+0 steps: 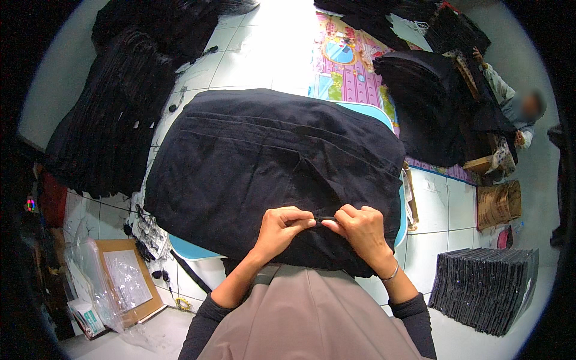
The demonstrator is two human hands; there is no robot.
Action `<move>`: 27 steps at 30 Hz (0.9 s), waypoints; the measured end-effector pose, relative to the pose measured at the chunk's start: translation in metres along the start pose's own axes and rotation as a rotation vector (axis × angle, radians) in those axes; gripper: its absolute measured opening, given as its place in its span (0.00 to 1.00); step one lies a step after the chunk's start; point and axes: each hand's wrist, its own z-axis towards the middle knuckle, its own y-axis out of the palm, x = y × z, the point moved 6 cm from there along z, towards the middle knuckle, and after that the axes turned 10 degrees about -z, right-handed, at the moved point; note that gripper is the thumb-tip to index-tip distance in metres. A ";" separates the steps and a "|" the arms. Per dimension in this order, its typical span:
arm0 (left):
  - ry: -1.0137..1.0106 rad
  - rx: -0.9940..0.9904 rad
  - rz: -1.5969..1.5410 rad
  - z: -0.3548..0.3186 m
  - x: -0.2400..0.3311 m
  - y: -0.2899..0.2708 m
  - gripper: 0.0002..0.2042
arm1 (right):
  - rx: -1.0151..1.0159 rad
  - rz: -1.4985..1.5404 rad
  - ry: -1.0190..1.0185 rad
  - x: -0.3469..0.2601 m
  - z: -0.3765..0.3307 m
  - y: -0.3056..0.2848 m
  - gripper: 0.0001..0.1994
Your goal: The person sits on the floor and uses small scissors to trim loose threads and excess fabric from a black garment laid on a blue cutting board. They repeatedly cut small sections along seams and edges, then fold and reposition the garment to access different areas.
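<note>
Black cloth (240, 150) lies spread in front of me over a light blue table (192, 249), its folds running across the far part. My left hand (282, 229) pinches a bit of the cloth's near part between thumb and fingers. Close beside it, my right hand (359, 231) pinches the same cloth, and a small raised ridge of fabric runs between the two fingertips. Beyond my right hand the cloth rises in a slanting fold. Whether anything small sits between the fingertips is hidden.
Tall stacks of black cloth (108, 120) stand at the left. At the right are a bundle of packed black pieces (483, 288), a brown sack (499, 204) and more black cloth (423, 102) beside another person (510, 102). A framed board (129, 279) in plastic lies at lower left.
</note>
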 end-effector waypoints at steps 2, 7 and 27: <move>-0.028 -0.014 -0.149 -0.001 0.002 -0.004 0.05 | -0.020 -0.008 -0.003 0.001 -0.001 0.001 0.18; 0.033 0.304 -0.249 -0.030 0.024 -0.116 0.03 | -0.098 0.278 0.178 0.021 -0.009 0.000 0.19; -0.234 0.818 0.349 -0.100 -0.033 -0.314 0.31 | 0.217 0.196 0.838 0.168 -0.032 -0.018 0.07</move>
